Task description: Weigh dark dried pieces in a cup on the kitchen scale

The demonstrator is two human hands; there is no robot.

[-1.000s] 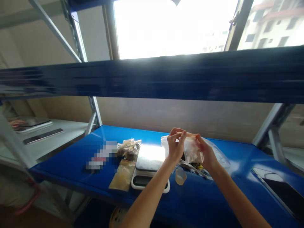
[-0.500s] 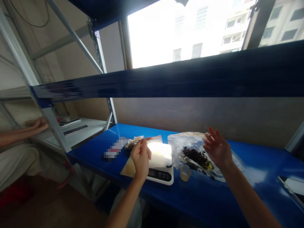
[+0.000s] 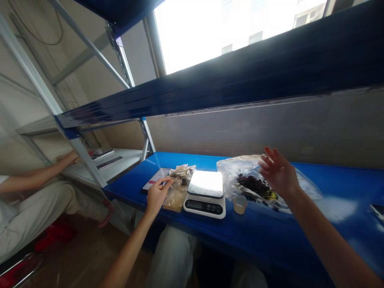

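Observation:
My left hand (image 3: 158, 195) pinches the top edge of a clear plastic bag (image 3: 175, 196) with something tan at its bottom, just left of a white digital scale (image 3: 207, 190). The scale's bright plate carries nothing. My right hand (image 3: 279, 173) is raised with its fingers apart, holding nothing. Below and behind it lies a large clear plastic bag (image 3: 229, 176) with a heap of dark crumbly material (image 3: 253, 186) and a yellow bit on it. A small translucent cup (image 3: 240, 205) stands between the scale and that heap.
Small packets (image 3: 183, 172) and a phone-like slab (image 3: 154, 180) lie left of the scale on the blue table (image 3: 300, 228). A blue shelf beam (image 3: 225, 84) crosses above. Another person's arm (image 3: 39, 170) rests at a neighbouring shelf on the left.
My left hand has moved the clear bag left, from over the scale to beside it, uncovering the plate. My right hand stays raised and open. The view has tilted and shifted somewhat.

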